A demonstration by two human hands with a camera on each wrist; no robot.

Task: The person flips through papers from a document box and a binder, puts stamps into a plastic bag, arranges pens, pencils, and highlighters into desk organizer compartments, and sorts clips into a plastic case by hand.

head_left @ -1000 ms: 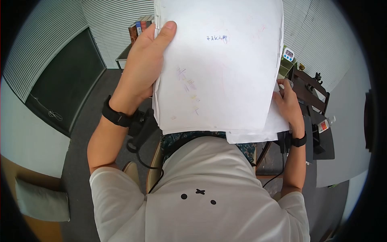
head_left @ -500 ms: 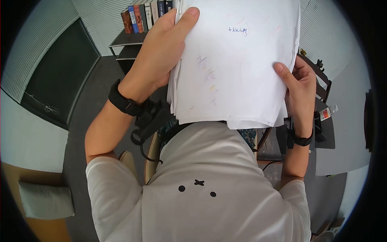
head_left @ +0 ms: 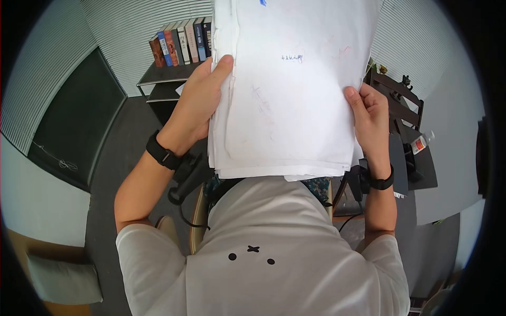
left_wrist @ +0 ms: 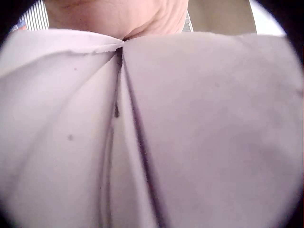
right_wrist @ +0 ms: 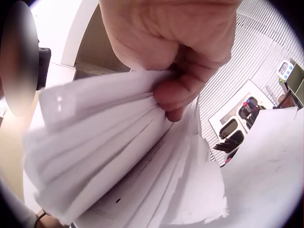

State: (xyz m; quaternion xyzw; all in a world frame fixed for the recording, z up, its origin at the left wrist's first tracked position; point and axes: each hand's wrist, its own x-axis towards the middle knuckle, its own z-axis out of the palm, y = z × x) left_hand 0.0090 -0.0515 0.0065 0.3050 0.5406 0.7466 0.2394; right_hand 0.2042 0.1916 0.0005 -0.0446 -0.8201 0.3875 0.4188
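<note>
A thick stack of white paper sheets (head_left: 295,116), with small handwriting and faint coloured marks on its top sheet, is held up in front of the chest. My left hand (head_left: 201,97) grips its left edge, thumb lying on the front. At the right edge my right hand (head_left: 372,118) pinches the stack, thumb on the front and fingers bent behind. In the right wrist view, fanned sheets (right_wrist: 104,109) spread below the curled fingers. Folded paper (left_wrist: 213,123) fills most of the left wrist view, under part of the left hand (left_wrist: 114,19).
A row of books (head_left: 182,42) stands on a dark shelf (head_left: 163,75) at the back left. To the right are dark furniture and a clear bottle (head_left: 422,142) with a red label. A grey cushion (head_left: 66,279) lies at the lower left.
The stack went right and up, then back left and down, with both hands. The right thumb came onto the stack's front, and layered sheet edges now show along the left side.
</note>
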